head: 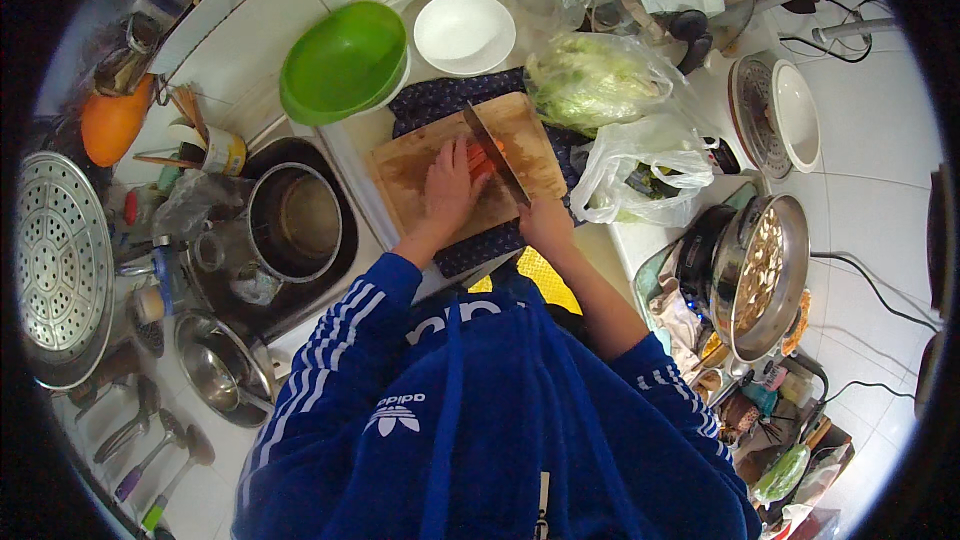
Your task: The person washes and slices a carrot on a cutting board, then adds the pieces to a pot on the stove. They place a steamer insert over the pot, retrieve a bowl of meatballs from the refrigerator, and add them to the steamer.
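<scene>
A worn wooden cutting board [405, 172] lies at a slant before me on a dark patterned cloth [420, 99]. Fingers of my left hand [448, 184] press down on a cut orange-red vegetable [478, 157], probably carrot, and hold it against the board. My right hand [546, 226] is closed around the handle of a kitchen knife [496, 152]. Its long dark blade runs diagonally away from me, right beside the vegetable and my left fingertips. My left hand partly covers the vegetable.
Behind the board stand a green basin [345, 60] and a white bowl [465, 34]. Plastic bags of leafy greens [600, 82] and dark green vegetables [649, 178] crowd its right. A pot [294, 221] sits in the left sink; a steel pan [787, 255] of sliced food stands at right.
</scene>
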Available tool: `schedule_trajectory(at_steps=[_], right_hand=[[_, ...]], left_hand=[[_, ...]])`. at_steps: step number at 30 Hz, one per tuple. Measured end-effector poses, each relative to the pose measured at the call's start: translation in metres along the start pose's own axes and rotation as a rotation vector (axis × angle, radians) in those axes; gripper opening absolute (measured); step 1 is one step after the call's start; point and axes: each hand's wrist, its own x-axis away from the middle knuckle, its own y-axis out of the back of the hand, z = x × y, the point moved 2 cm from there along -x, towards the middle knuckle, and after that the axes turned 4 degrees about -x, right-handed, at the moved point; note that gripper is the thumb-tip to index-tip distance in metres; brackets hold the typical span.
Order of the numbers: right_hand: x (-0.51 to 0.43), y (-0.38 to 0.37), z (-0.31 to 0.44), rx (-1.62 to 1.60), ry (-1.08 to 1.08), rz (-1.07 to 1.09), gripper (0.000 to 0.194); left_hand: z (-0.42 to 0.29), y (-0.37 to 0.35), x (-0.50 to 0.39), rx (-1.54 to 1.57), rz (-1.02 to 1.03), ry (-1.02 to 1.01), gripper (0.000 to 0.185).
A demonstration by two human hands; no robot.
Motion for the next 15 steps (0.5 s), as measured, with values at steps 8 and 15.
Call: schedule_trajectory(at_steps=[8,15], right_hand=[[0.006,0.000,-0.001,-0.023,-0.028,0.029,0.027],[0.007,0.000,-0.001,0.016,-0.007,0.033,0.023]], left_hand=[[0.008,0.004,0.005,0.039,0.157,0.017,0.048],[0.012,-0.006,0.008,-0.076,0.022,-0.102,0.044]])
